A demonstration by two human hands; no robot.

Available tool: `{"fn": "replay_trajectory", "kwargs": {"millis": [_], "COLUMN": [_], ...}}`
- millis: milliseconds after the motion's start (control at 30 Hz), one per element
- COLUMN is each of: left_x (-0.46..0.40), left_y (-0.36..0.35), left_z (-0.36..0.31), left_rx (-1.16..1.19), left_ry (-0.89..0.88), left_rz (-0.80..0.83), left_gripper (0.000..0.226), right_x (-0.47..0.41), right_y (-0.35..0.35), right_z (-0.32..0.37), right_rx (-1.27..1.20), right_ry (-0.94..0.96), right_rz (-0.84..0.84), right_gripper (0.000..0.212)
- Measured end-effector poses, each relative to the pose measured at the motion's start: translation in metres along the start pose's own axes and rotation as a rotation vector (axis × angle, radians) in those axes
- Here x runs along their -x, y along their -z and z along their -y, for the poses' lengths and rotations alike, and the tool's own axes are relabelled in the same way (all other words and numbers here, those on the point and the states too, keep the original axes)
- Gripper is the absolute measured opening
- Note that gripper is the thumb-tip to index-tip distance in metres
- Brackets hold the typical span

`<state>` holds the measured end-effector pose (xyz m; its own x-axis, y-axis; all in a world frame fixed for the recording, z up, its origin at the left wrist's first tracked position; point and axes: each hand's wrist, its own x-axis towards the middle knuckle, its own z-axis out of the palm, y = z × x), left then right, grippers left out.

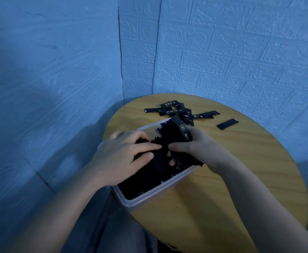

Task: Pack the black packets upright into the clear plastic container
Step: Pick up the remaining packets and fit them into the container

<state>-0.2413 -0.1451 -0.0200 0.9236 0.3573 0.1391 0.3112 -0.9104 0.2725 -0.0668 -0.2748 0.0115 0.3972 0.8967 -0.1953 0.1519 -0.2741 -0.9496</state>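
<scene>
Both hands reach into the clear plastic container (149,195) — the left hand (120,157) presses spread fingers on the upright black packets (155,167), the right hand (195,148) pinches a bunch.

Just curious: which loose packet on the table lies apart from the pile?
The single packet at far right; the others overlap in a heap.

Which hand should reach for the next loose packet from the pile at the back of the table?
Right, probably. The right hand already grips a bunch of packets at the container's far end, closest to the loose pile and the stray packet. The left hand presses the packed rows, steadying them.
</scene>
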Motion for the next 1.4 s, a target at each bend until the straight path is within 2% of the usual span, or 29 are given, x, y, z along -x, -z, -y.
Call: {"fn": "replay_trajectory", "kwargs": {"millis": [333, 600, 767, 833, 933, 1033, 1167, 1300, 1400], "left_x": [-0.003, -0.005, -0.005, -0.004, -0.003, -0.003, -0.008, -0.013, -0.014], "left_y": [0.0, 0.003, 0.004, 0.007, 0.014, 0.015, 0.011, 0.008, 0.006], "left_z": [0.002, 0.001, 0.0, -0.003, -0.009, -0.011, -0.007, -0.013, -0.011], "left_rx": [0.027, 0.023, 0.014, 0.0, 0.013, -0.017, -0.126, -0.132, -0.1], "left_ry": [-0.021, -0.026, 0.001, 0.008, 0.056, 0.038, -0.039, -0.016, -0.061], "left_rz": [0.026, 0.053, 0.062, 0.065, 0.119, 0.14, 0.165, 0.159, 0.112], "left_gripper": [0.057, 0.06, 0.067, 0.062, 0.04, 0.048, 0.082, 0.074, 0.08], "right_x": [-0.002, 0.001, 0.002, 0.001, 0.0, 0.002, 0.003, 0.003, 0.004], "right_y": [0.0, -0.003, -0.01, -0.012, -0.011, -0.008, -0.006, -0.003, -0.003], "right_z": [0.002, 0.002, 0.002, 0.002, -0.001, -0.001, 0.0, 0.0, -0.001], "right_rx": [0.191, 0.315, 0.569, 0.525, 0.4, 0.226, 0.127, 0.093, 0.086], "right_ry": [0.023, 0.08, 0.111, 0.094, 0.067, 0.037, -0.002, -0.022, -0.014], "right_rz": [-0.033, -0.056, -0.146, -0.13, -0.109, -0.101, -0.074, -0.06, -0.048], "right_gripper": [0.022, 0.022, 0.02, 0.021, 0.018, 0.015, 0.016, 0.017, 0.016]}}
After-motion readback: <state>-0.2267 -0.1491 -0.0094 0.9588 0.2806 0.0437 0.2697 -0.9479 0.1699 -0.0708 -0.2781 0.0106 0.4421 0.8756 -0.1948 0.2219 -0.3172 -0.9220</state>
